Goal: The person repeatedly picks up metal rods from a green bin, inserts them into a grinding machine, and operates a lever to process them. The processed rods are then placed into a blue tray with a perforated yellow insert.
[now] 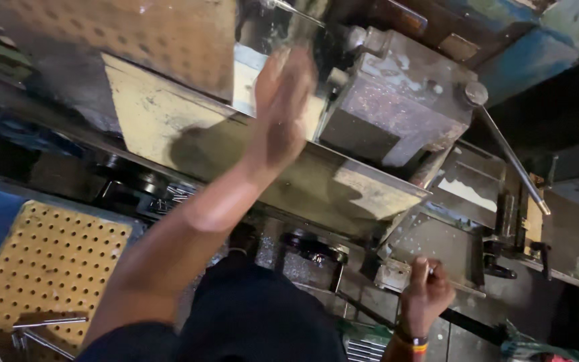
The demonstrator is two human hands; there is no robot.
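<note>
My left hand reaches out over a metal-working machine. It is blurred, with the palm flat, the fingers stretched and nothing in it. It hovers at the edge of the grey metal block and above the slanted sheet-metal guard. Whether it touches the machine I cannot tell. My right hand, with a band on the wrist, is closed around a small machine handle low on the machine's front, beside a small metal bracket.
A long steel lever with a round knob slants down at the right. A yellow perforated board lies at lower left with thin metal rods on it. Another perforated sheet is at the top. A dark bar runs below my right hand.
</note>
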